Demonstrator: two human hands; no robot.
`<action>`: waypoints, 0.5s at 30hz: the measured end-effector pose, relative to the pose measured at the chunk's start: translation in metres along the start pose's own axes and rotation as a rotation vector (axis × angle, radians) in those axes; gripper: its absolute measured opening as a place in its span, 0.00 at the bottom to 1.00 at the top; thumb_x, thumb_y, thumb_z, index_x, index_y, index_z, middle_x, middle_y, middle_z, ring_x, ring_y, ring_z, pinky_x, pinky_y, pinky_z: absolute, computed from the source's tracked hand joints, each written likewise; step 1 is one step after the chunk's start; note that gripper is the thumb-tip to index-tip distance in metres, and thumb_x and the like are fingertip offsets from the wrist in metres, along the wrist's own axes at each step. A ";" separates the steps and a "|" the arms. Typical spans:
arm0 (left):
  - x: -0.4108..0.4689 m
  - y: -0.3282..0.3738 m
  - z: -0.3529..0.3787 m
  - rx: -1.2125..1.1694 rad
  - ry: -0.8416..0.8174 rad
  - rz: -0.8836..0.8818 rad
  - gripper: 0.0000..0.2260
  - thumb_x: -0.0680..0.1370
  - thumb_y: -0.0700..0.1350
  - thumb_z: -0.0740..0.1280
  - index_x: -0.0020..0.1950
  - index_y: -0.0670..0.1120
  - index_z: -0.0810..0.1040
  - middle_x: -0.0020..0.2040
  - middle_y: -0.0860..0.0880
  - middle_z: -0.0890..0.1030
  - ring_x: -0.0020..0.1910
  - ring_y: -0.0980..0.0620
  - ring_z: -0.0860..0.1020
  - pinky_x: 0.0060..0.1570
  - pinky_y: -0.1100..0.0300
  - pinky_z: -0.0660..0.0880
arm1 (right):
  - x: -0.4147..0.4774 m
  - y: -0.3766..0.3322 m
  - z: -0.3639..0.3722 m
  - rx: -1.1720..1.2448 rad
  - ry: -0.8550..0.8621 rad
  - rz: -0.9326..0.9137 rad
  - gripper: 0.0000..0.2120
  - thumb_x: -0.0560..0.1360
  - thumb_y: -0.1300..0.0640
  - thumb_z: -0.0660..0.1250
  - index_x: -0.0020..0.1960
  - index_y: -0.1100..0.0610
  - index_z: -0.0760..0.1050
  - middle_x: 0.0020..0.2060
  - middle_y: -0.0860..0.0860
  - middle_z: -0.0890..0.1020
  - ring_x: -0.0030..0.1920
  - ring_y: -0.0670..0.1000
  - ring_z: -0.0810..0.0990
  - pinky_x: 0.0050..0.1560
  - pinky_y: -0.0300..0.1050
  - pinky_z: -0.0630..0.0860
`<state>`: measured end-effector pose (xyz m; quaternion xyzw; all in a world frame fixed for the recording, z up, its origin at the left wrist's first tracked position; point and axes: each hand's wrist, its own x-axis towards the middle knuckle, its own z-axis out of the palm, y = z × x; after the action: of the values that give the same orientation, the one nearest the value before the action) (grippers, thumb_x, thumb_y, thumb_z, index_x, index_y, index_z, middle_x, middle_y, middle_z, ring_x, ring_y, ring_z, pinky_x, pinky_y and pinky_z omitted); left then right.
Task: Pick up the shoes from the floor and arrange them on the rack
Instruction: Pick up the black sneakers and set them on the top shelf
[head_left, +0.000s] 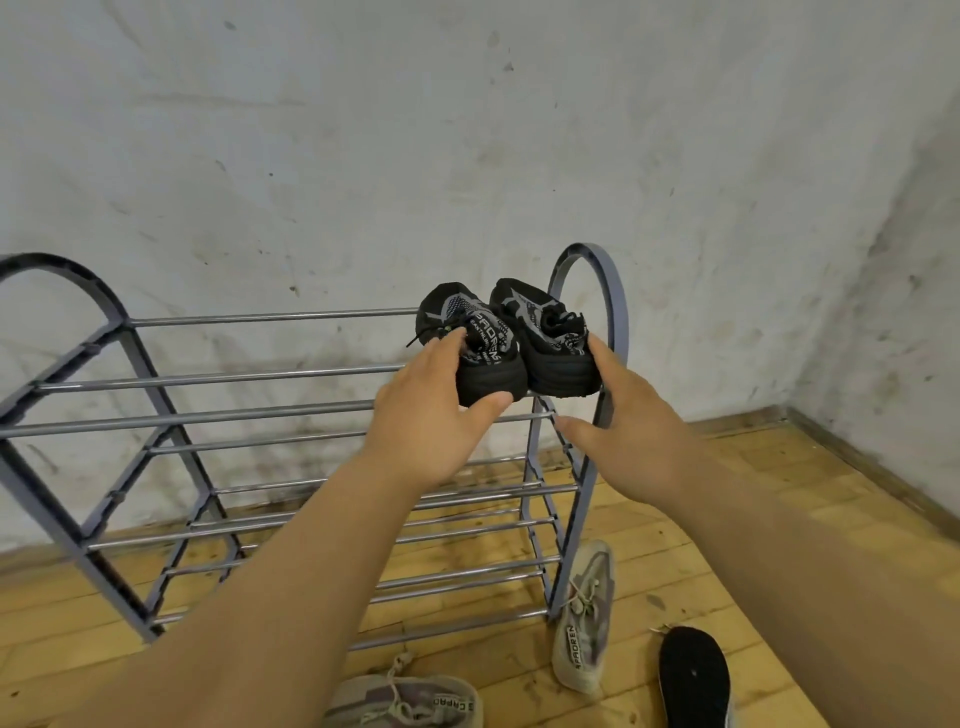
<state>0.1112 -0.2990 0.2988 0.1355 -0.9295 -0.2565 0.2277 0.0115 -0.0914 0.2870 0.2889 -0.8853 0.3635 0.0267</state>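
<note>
Left hand (427, 415), right hand (626, 422) — flanking black shoes (506, 340).

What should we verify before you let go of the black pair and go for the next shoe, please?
1. Pair on top tier: ok; left black shoe and right black shoe sit side by side at the right end of the rack.
2. Firmly seated on the bars: cannot tell.
3. Hands free: not ok; left hand grips the left black shoe, right hand touches the right black shoe.
4. Room for more: ok; top bars to the left are bare.
5. Floor cleared: not ok; beige shoe, second beige shoe and black-soled shoe lie there.
</note>
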 end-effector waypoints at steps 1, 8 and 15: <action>-0.003 -0.003 -0.004 0.026 0.003 -0.001 0.37 0.76 0.68 0.64 0.80 0.55 0.59 0.75 0.51 0.72 0.72 0.45 0.72 0.70 0.40 0.70 | -0.004 -0.001 0.000 -0.007 -0.016 0.006 0.45 0.79 0.45 0.71 0.82 0.36 0.42 0.77 0.49 0.66 0.72 0.53 0.71 0.62 0.43 0.69; -0.035 -0.054 -0.048 0.531 -0.074 -0.157 0.35 0.77 0.73 0.52 0.80 0.58 0.59 0.73 0.48 0.73 0.74 0.42 0.68 0.74 0.36 0.57 | -0.033 -0.013 0.013 -0.031 -0.052 0.080 0.44 0.77 0.46 0.72 0.81 0.41 0.44 0.76 0.54 0.67 0.54 0.56 0.79 0.51 0.46 0.72; -0.055 -0.048 -0.054 0.604 -0.161 -0.082 0.26 0.82 0.66 0.52 0.81 0.66 0.54 0.67 0.47 0.73 0.67 0.42 0.68 0.68 0.42 0.59 | -0.051 -0.031 0.031 -0.105 -0.208 0.005 0.49 0.76 0.46 0.73 0.80 0.35 0.39 0.83 0.49 0.50 0.56 0.57 0.80 0.56 0.51 0.78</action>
<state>0.1916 -0.3409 0.2949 0.2138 -0.9724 0.0125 0.0922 0.0756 -0.1044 0.2703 0.3212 -0.9017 0.2850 -0.0509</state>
